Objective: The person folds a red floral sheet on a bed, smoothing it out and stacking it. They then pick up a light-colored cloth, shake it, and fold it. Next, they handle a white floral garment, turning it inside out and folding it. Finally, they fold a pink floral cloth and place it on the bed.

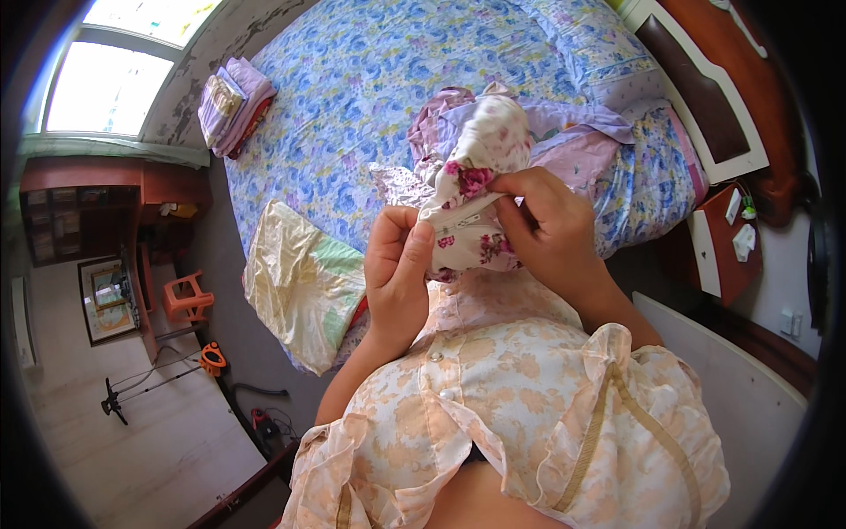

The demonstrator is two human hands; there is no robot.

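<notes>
Between my hands is a white fabric piece with pink roses [492,248], bunched up and held in front of my chest. A white zipper [459,223] runs along its near part, with the slider showing in the middle. My left hand [400,264] pinches the cloth at the zipper's left end, thumb on top. My right hand [552,228] grips the zipper's edge on the right between thumb and fingers. Just beyond lies a loose heap of lilac and pink cloth [581,132] on the bed. What the lower fingers hold is hidden by the cloth.
The bed has a blue floral sheet [344,79]. Folded cloths [234,106] are stacked at its far left edge; a cream and green cloth [304,278] lies at the near left. An orange plastic stool [188,297] stands on the floor. A nightstand [727,244] is at right.
</notes>
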